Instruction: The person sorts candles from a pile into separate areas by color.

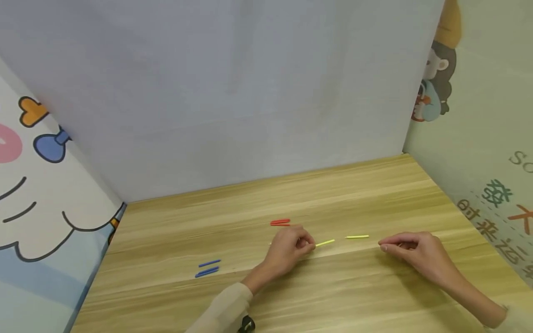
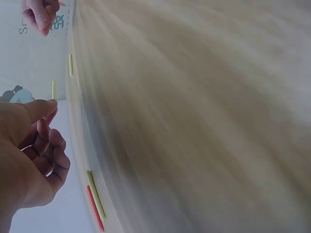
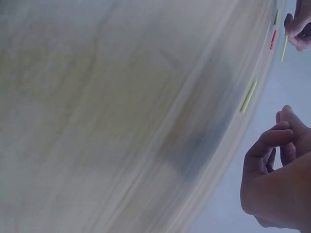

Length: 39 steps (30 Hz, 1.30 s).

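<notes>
My left hand [image 1: 287, 247] pinches a thin yellow stick [image 1: 325, 243] between thumb and fingertips, above the wooden table. In the left wrist view this stick [image 2: 54, 91] points up from the fingertips. A second yellow stick [image 1: 357, 237] lies on the table between the two hands. To its right, my right hand [image 1: 420, 254] hovers with loosely curled fingers, thumb and index tips close together and no object visible between them. Another yellow-green stick [image 2: 96, 195] lies beside a red stick [image 2: 95, 208] in the left wrist view; the left hand mostly hides it in the head view.
Red sticks [image 1: 280, 221] lie together just behind the left hand. A group of blue sticks [image 1: 207, 272] lies on the table [image 1: 166, 231] at left. A pale wall [image 1: 250, 115] stands at the back, with printed panels on both sides.
</notes>
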Motion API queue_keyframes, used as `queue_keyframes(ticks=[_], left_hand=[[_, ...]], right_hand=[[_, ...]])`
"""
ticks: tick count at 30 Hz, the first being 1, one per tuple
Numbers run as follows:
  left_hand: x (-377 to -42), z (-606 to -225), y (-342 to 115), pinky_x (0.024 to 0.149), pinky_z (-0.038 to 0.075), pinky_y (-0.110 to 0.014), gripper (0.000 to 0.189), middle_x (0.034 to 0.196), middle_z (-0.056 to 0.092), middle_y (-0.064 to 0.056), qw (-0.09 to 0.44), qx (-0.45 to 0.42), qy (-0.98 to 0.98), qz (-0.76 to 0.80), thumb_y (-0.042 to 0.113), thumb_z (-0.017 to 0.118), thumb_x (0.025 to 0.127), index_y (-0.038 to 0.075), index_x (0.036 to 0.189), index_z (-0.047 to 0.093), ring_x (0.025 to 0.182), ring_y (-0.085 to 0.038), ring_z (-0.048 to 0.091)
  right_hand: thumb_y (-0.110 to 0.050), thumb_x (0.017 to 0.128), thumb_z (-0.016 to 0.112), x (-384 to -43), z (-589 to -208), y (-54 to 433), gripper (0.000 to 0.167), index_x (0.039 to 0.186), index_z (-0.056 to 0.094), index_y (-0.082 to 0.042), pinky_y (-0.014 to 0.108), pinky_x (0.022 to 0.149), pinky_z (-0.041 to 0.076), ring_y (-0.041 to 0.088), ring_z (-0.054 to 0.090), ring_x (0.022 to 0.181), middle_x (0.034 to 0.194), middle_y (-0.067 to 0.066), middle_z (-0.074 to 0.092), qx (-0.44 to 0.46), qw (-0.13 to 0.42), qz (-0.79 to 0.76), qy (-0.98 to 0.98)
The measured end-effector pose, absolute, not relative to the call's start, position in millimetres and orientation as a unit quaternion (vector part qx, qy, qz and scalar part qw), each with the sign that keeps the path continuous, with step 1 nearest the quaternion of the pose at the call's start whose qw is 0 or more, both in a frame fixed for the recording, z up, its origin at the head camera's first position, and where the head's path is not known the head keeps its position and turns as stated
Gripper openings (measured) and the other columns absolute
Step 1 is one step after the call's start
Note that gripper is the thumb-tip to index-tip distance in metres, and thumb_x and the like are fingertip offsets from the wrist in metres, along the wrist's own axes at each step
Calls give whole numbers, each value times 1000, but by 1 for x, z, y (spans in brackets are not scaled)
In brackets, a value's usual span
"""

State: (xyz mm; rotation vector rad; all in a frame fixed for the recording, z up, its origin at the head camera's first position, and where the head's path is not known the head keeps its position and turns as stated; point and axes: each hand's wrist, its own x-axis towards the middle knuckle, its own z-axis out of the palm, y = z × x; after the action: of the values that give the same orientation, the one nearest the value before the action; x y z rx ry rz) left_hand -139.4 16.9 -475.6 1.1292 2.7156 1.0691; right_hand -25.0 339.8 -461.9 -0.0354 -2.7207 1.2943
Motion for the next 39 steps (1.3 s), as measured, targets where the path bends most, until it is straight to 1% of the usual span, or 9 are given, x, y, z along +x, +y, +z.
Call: queue_keyframes(ticks=[5,10,17,24,32,39], left_hand=[[-138,-476,35,67,37,-17,7,75,54,10,8,375,866,331,16,80,95,16,88,79,71,-1,45],[-137,-476,54,65,36,-15,8,75,53,13,11,389,865,317,18,80,95,18,87,79,70,2,45],[-133,-476,78,63,35,-14,8,75,54,11,2,399,866,302,19,81,94,18,86,79,69,2,45],[-142,-478,89,64,38,-14,8,77,58,12,9,395,875,280,22,80,96,20,88,79,71,3,47],[-151,-481,95,63,38,-15,7,77,57,12,10,406,868,286,21,80,95,18,88,80,71,2,47],[-158,-481,99,62,37,-14,7,76,56,12,17,410,866,286,22,80,95,18,89,81,70,2,46]], right_hand=[[-23,93,83,-20,-462,339,12,103,84,-17,22,67,56,8,72,78,97,-4,81,-4,71,437,-896],[-22,92,83,-14,-464,338,11,102,84,-17,23,67,56,8,72,77,96,-4,81,-2,64,444,-894],[-20,92,83,-5,-464,339,12,102,84,-14,26,66,58,11,73,76,95,-3,81,5,58,466,-883],[-20,91,84,-5,-463,327,8,99,84,-18,26,65,58,11,73,74,93,-5,80,13,74,464,-883],[-16,90,85,-7,-463,315,7,96,84,-19,25,63,58,9,72,72,91,-6,80,24,95,463,-881],[-17,89,85,-10,-461,307,8,97,84,-21,25,64,58,7,72,74,91,-8,80,24,96,469,-878]])
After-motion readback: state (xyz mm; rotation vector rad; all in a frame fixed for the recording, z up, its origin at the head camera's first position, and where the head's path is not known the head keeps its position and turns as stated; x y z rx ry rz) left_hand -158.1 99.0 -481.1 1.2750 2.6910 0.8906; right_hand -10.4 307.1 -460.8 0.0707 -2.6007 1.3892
